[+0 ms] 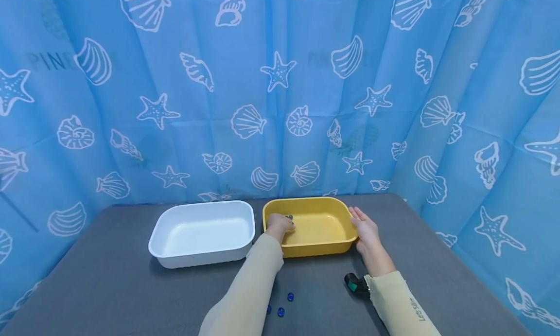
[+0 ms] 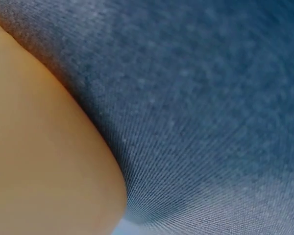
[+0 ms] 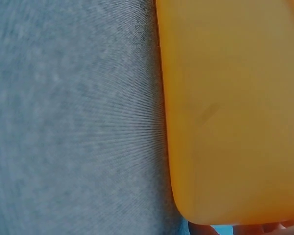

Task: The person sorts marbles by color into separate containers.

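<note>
Two tubs sat side by side on the grey table [image 1: 109, 277]: a white tub [image 1: 202, 233] on the left, a yellow tub [image 1: 319, 226] on the right. The left hand [image 1: 278, 225] reached inside the yellow tub, fingers curled, seemingly pinching a blue bead [image 1: 289, 217]. The right hand [image 1: 365, 230] lay flat, fingers straight, against its right rim. Three blue beads [image 1: 280, 311] lay near. The right sleeve [image 1: 404, 309] read "Les sons", roughly.
</note>
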### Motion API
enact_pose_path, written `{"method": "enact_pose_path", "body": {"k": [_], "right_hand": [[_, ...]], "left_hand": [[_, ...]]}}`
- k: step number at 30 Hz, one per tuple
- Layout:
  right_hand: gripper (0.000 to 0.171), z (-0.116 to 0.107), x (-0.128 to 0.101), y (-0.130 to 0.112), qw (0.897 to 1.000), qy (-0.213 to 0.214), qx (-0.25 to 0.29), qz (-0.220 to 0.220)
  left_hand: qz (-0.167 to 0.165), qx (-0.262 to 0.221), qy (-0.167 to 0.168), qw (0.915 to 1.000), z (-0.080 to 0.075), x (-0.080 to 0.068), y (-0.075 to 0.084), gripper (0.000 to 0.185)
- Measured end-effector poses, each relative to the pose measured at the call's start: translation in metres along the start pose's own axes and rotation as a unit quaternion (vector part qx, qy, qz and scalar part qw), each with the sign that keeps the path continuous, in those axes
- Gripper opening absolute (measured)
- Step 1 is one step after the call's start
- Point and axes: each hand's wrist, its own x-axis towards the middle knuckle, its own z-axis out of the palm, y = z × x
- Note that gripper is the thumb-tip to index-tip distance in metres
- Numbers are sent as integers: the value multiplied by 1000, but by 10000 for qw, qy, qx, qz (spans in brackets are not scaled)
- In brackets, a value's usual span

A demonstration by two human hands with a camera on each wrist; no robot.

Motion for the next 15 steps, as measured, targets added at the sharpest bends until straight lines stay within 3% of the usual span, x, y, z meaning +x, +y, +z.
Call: {"method": "enact_pose_path", "body": {"k": [4, 5, 8, 11, 12, 15], "right_hand": [[53, 0, 0, 0, 10000, 13, 67, 24], [53, 0, 0, 0, 10000, 12, 84, 26], [53, 0, 0, -1, 9999, 1, 108, 46], [53, 0, 2, -1, 9999, 10, 116, 71], [53, 1, 2, -1, 9999, 10, 111, 79], [52, 1, 3, -1, 9999, 50, 89, 85]], "left_hand": [[-94, 231, -65, 9997, 10, 24, -5, 45], [-46, 340, 36, 9994, 18, 38, -10, 49], [-11, 298, 107, 9995, 27, 52, -15, 50], [41, -21, 145, 9999, 23, 42, -13, 40], [1, -382, 58, 9993, 15, 28, -8, 34], [152, -1287, 32, 9916, 5, 6, -4, 23]]}}
